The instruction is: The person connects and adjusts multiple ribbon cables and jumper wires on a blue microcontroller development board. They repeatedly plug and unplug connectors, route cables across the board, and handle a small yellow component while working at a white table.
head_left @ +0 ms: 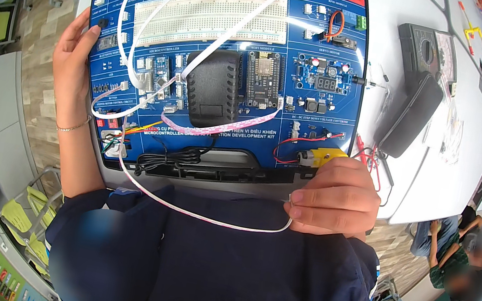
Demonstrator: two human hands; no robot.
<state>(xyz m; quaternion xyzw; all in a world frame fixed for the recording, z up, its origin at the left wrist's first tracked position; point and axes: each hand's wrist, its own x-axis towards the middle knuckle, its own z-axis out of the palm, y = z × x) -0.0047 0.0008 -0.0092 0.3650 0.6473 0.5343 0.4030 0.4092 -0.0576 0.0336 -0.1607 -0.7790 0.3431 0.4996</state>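
While the right hand (333,196) sits closest to the body, its fingers are curled nearly shut, pinching the end of a thin white ribbon cable (198,212) between thumb and forefinger at the near edge of the board. That cable sags in a loop across the dark shirt (221,263) and rises again to the lower left corner of the blue electronics training board (300,106), where it meets a small connector. The left hand (76,60) lies open and flat against the board's left edge, fingertips on the rim, steadying it and gripping nothing. Further in, a black power adapter (213,87) rests on the board's middle, with more white ribbon cables (214,10) looping over a white breadboard (213,13) beyond it. A black multimeter (420,85) lies on the white table (442,179) to the right. By my judgement the wiring step is in hand: the free end wants lining up squarely with a socket before pressing, with the board held firm.
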